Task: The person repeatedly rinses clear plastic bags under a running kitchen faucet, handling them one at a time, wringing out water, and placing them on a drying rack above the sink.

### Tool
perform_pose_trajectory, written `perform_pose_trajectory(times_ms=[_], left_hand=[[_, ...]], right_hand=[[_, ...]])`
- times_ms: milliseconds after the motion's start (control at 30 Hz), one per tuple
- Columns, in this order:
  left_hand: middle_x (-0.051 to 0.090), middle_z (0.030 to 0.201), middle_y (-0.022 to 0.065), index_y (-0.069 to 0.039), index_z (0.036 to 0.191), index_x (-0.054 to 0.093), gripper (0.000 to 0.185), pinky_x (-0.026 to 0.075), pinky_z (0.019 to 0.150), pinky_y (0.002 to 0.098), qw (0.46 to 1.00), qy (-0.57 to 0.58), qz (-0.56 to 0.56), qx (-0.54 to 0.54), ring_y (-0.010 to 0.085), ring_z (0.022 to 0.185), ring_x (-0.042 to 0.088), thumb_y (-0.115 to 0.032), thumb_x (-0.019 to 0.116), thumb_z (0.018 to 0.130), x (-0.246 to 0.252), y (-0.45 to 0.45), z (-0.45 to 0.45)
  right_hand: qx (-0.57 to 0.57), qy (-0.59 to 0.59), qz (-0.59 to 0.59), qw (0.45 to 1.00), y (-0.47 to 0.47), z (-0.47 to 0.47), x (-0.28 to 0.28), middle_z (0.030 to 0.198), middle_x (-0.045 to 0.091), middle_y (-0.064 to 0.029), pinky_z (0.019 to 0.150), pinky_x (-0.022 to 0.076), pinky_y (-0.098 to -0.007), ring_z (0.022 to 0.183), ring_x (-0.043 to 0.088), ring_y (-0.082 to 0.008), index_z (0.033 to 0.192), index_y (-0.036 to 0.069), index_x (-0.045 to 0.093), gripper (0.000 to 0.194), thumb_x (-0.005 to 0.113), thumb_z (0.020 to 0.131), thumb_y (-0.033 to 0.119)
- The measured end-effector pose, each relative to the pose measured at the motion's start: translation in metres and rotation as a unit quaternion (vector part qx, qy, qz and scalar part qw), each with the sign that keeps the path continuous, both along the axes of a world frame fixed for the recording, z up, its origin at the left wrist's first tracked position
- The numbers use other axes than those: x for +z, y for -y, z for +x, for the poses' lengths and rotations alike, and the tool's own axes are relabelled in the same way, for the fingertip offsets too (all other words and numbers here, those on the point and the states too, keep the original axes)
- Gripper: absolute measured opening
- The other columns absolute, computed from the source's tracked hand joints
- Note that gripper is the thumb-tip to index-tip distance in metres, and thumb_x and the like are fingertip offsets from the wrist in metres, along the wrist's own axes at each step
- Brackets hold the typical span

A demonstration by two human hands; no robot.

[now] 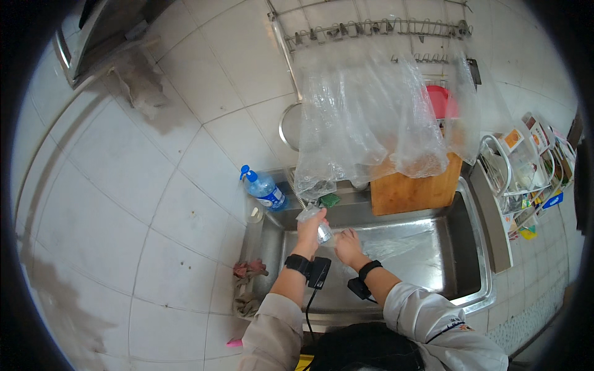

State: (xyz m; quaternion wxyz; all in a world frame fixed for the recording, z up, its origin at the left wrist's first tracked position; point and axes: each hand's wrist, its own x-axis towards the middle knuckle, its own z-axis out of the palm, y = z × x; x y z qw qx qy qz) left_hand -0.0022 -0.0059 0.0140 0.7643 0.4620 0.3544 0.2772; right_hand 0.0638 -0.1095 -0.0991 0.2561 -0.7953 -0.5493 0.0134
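Over the left part of the stainless steel sink (403, 259), my left hand (310, 234) grips a bunched piece of clear plastic (324, 233), which looks like a bag. Part of it shines silvery, and some sticks out above my fist. My right hand (348, 246) is at its lower right end, fingers curled against it; their exact hold is partly hidden. A green scouring pad (330, 200) lies on the back ledge just beyond my hands. Close by, the flexible metal hose (297, 188) of a tap is partly covered by hanging plastic.
Large clear plastic bags (343, 116) hang from a wire wall rack (380, 28) over the sink's back. A wooden cutting board (413, 192) leans at the back right. At the left corner stands a blue pump bottle (267, 190); rags (248, 303) drape the left rim. A white wire basket (524, 171) is right.
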Motion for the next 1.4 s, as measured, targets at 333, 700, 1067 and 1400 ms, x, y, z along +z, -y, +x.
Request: perform_pose_trajectory(times_ms=[333,700,1067,1400], left_hand=[[0.059,0.077,0.0056,-0.002,0.092,0.058,0.031,0.045,0.054,0.0283,0.992,-0.101,0.076,0.027,0.0132,0.062,0.055,-0.028,0.07,0.079,-0.013,-0.01,0.01],[0.059,0.084,0.0044,-0.002,0.097,0.059,0.035,0.044,0.057,0.0281,0.994,-0.081,0.069,0.009,0.0131,0.068,0.055,-0.03,0.069,0.079,-0.009,-0.002,0.009],[0.057,0.092,0.0054,-0.003,0.107,0.052,0.044,0.046,0.066,0.0297,0.997,-0.02,-0.048,-0.064,0.0149,0.079,0.056,-0.005,0.072,0.069,-0.013,-0.007,-0.008],[0.049,0.116,0.0041,-0.009,0.123,0.04,0.044,0.04,0.088,0.0298,0.982,0.161,0.101,-0.018,0.0156,0.103,0.05,-0.021,0.06,0.087,-0.057,0.036,-0.016]], right_hand=[[-0.088,-0.006,-0.174,0.981,0.088,0.026,-0.08,0.09,0.063,-0.0144,0.096,0.0325,-0.0464,0.101,0.054,-0.0264,0.097,0.003,0.052,0.02,0.048,0.081,0.013],[0.01,-0.166,0.098,0.981,0.043,0.005,-0.005,0.113,0.05,-0.0214,0.092,0.0352,-0.0427,0.107,0.046,-0.0373,0.122,-0.002,0.037,0.065,0.069,0.071,0.023],[0.009,-0.123,-0.001,0.992,0.008,-0.011,0.041,0.103,0.055,-0.0185,0.09,0.0329,-0.0413,0.101,0.05,-0.0319,0.111,0.002,0.045,0.043,0.059,0.071,0.011],[0.081,-0.751,0.294,0.585,0.006,-0.021,0.046,0.145,0.021,-0.0122,0.109,0.0089,-0.0329,0.134,0.017,-0.0224,0.142,0.007,0.012,0.064,0.036,0.092,0.04]])
